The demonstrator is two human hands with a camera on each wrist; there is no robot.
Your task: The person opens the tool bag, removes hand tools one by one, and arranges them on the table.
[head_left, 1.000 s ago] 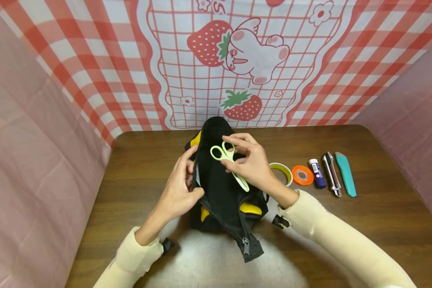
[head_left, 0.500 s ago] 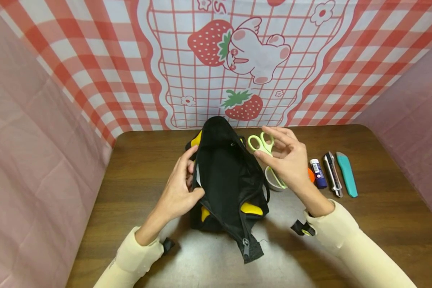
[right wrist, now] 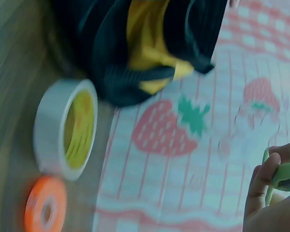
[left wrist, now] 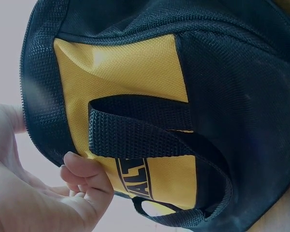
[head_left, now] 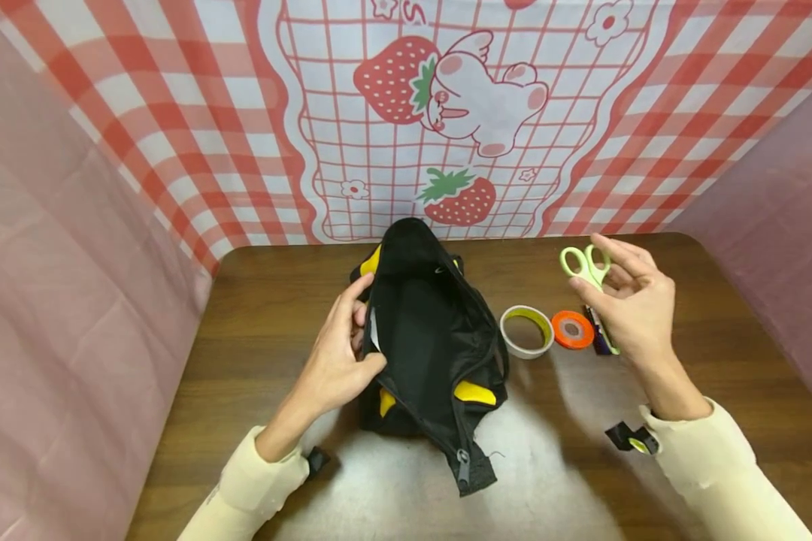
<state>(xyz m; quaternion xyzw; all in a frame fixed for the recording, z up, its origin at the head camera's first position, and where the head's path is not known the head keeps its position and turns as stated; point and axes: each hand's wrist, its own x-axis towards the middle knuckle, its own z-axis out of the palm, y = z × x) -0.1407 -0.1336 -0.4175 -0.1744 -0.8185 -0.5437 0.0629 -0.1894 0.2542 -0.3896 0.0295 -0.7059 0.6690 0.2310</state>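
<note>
A black bag with yellow panels (head_left: 419, 323) stands unzipped, its mouth gaping upward. My left hand (head_left: 334, 361) grips the left rim of the bag, thumb on the inner side and fingers outside. In the left wrist view, the fingertips of the left hand (left wrist: 53, 188) lie against the yellow panel (left wrist: 121, 72), near a black strap (left wrist: 140, 137). To the right of the bag, my right hand (head_left: 639, 308) pinches pale green scissors (head_left: 590, 272) just below the finger loops, blades pointing down. That hand hides most of the blades.
A white roll of tape (head_left: 506, 338) and an orange roll of tape (head_left: 572, 329) lie right of the bag. A glue stick (head_left: 599, 342) shows partly behind the scissors. A checked strawberry cloth (head_left: 460, 203) hangs along the table's back edge.
My right hand has carried the scissors from over the bag's mouth to the right, past both tape rolls. It now covers the two cutters seen earlier. The left hand stays on the rim.
</note>
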